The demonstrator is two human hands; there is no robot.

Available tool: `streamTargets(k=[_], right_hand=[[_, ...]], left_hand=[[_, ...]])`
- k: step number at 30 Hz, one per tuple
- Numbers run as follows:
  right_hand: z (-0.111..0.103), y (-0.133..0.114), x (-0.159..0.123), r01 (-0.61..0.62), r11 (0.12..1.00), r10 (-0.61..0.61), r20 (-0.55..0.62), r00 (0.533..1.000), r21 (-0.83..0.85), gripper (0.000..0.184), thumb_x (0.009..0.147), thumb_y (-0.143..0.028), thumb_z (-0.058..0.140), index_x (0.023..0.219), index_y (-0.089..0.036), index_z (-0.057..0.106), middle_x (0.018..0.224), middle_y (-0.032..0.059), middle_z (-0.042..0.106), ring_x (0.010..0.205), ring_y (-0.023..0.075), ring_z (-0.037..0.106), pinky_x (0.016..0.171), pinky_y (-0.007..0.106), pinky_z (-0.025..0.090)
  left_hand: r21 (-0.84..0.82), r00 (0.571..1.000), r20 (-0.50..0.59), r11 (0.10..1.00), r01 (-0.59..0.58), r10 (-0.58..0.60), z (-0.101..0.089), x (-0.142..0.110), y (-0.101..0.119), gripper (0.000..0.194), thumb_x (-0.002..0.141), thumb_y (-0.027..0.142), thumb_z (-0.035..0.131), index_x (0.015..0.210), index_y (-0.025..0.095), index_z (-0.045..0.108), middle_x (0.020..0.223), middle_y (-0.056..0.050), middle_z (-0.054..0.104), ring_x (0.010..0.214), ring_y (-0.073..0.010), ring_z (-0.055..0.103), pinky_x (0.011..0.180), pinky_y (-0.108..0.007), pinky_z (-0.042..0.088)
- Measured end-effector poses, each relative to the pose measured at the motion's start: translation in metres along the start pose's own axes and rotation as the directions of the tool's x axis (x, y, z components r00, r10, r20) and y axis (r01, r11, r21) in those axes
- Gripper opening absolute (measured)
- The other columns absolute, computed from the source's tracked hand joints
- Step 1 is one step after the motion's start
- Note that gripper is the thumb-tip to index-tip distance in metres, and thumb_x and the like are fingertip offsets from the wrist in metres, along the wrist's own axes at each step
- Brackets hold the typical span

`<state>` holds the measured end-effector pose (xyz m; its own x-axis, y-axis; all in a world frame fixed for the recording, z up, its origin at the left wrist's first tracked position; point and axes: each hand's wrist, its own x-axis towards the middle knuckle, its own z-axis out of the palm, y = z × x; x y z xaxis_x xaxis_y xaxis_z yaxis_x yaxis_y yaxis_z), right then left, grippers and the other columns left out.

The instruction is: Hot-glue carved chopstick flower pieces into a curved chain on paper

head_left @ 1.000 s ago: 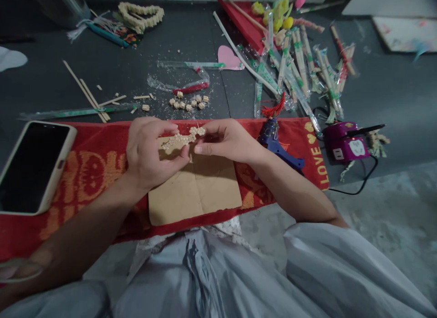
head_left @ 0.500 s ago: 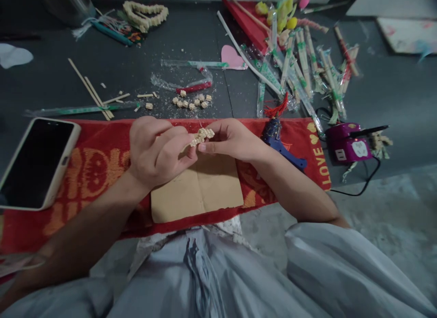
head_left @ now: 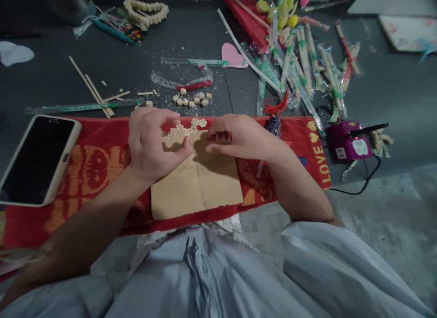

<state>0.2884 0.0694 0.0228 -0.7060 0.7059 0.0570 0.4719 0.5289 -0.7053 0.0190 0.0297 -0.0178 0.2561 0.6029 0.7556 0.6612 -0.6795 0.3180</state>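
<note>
Positioning seemed underway, left hand [head_left: 150,140] at 9 o'clock and right hand [head_left: 242,135] at 3 o'clock of the pale cluster [head_left: 180,129], fingers [head_left: 218,148] parted, seemingly empty; regrasping called for a light pinch.

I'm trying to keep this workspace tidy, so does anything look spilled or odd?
Yes: pale crumbs are scattered over the dark table around the small pale chunks, beyond the towel; they look like loose, spilled debris.
</note>
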Motion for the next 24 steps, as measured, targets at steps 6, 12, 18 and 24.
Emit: streamTargets(k=[6, 12, 18, 24], right_hand=[[0.001, -0.005, 0.002, -0.075, 0.964, 0.107, 0.112, 0.988, -0.254, 0.022, 0.087, -0.011, 0.068, 0.100, -0.019, 0.083, 0.103, 0.0081, 0.083, 0.088, 0.0215, 0.067, 0.079, 0.033, 0.041], [-0.001, 0.005, 0.001, -0.117, 0.945, 0.093, -0.092, 0.991, -0.306, 0.027, 0.087, -0.012, 0.065, 0.106, -0.017, 0.083, 0.106, 0.0114, 0.085, 0.091, 0.0240, 0.069, 0.079, 0.035, 0.042], [0.002, 0.006, 0.002, 0.005, 1.000, -0.005, -0.101, 0.995, -0.007, 0.035, 0.089, -0.040, 0.083, 0.116, -0.018, 0.081, 0.103, 0.0048, 0.083, 0.085, 0.0186, 0.066, 0.079, 0.031, 0.048], [0.012, 0.008, 0.010, 0.002, 0.957, 0.023, -0.085, 0.996, 0.292, 0.047, 0.093, -0.064, 0.085, 0.102, -0.018, 0.079, 0.087, 0.0011, 0.075, 0.078, 0.0136, 0.059, 0.071, 0.028, 0.047]], left_hand=[[-0.001, 0.998, 0.055, 1.000, 0.016, -0.016, 0.007, -0.004, -0.001, 0.067, 0.086, 0.021, 0.082, 0.146, 0.034, 0.055, 0.111, -0.002, 0.074, 0.110, -0.0325, 0.076, 0.099, -0.054, 0.064], [0.000, 0.985, 0.107, 0.991, 0.134, -0.134, 0.012, -0.010, 0.001, 0.065, 0.087, 0.021, 0.081, 0.144, 0.033, 0.053, 0.113, -0.004, 0.075, 0.118, -0.0344, 0.078, 0.109, -0.058, 0.065], [-0.022, 0.998, 0.068, 1.000, 0.013, -0.012, 0.013, -0.007, 0.001, 0.059, 0.095, 0.023, 0.077, 0.148, 0.033, 0.055, 0.112, -0.001, 0.075, 0.112, -0.0289, 0.078, 0.102, -0.050, 0.067], [-0.124, 0.995, 0.087, 0.991, -0.040, 0.051, 0.014, -0.004, 0.003, 0.056, 0.095, 0.024, 0.078, 0.146, 0.035, 0.057, 0.115, -0.002, 0.078, 0.105, -0.0277, 0.079, 0.099, -0.047, 0.069]])
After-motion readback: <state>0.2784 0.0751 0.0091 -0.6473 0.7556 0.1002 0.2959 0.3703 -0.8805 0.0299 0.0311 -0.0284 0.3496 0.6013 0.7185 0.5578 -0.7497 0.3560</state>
